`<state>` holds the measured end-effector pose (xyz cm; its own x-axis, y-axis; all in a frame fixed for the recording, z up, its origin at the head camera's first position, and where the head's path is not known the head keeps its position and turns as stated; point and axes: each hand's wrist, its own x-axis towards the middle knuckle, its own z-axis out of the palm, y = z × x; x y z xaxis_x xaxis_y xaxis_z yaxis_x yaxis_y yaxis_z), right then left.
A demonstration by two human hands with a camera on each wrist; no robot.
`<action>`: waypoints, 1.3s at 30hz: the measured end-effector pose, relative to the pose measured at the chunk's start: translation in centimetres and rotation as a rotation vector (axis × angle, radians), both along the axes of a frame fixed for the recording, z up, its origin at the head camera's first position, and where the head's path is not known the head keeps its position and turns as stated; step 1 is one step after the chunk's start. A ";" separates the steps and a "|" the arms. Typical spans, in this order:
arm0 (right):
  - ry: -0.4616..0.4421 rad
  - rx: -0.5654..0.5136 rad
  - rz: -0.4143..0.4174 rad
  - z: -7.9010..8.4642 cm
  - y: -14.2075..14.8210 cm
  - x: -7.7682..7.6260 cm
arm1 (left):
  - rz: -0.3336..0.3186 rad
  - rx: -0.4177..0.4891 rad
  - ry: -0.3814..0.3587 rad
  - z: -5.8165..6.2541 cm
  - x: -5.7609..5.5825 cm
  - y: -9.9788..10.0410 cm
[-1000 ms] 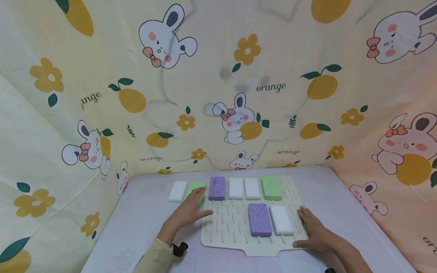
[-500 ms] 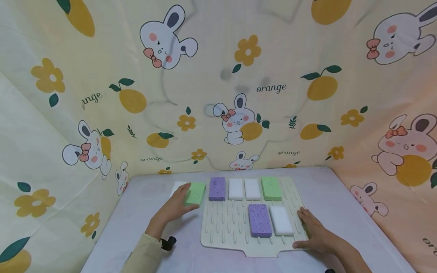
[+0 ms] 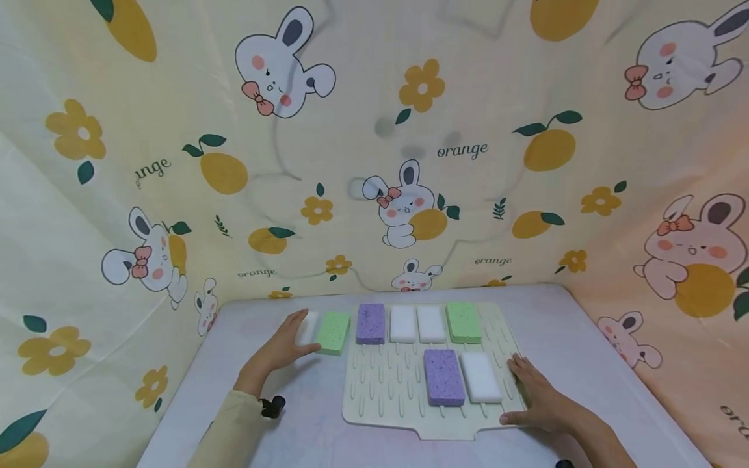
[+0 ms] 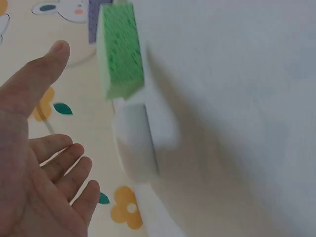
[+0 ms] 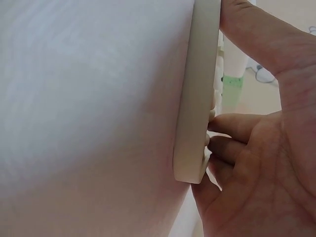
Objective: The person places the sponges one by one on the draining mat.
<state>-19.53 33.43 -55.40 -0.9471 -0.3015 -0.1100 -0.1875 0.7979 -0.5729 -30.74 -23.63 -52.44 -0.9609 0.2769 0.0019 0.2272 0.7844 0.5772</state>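
My left hand [image 3: 279, 348] hovers over a white sponge [image 3: 309, 330], covering part of it, with thumb and fingers spread apart. A loose green sponge [image 3: 333, 333] lies just right of that hand, beside the ridged cream board [image 3: 386, 416]. In the left wrist view, the white sponge [image 4: 134, 140] and green sponge [image 4: 122, 49] sit beyond my fingers, and nothing is in the palm. My right hand [image 3: 541, 402] rests along the board's right side, fingertips on its ridged top; the right wrist view shows the board's thick edge [image 5: 200, 98] beside the fingers.
Across the board's back row are a purple sponge [image 3: 371, 323], two white sponges [image 3: 403, 324] and a green sponge [image 3: 464, 322]. Nearer the front lie a purple sponge [image 3: 444, 377] and a white sponge [image 3: 482, 377]. A patterned cloth [image 3: 351, 130] encloses the white table [image 3: 304, 416].
My left hand has moved left, from the board's left edge past the green sponge to the white one, uncovering the green sponge. My right hand has stayed on the board.
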 end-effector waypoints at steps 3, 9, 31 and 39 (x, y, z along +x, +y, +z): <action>-0.001 0.000 0.005 0.1 0.0 0.0 | -0.011 -0.014 -0.018 -0.1 -0.3 -0.7; -0.012 -0.003 0.001 0.0 0.0 0.0 | -0.038 0.001 -0.057 -0.2 -0.7 -1.7; -0.021 -0.021 -0.012 -0.2 0.0 0.2 | 0.069 -0.060 -0.151 -1.6 -2.8 -3.0; -0.018 -0.017 -0.013 -0.1 0.0 0.1 | 0.071 -0.060 -0.166 -1.5 -3.5 -2.7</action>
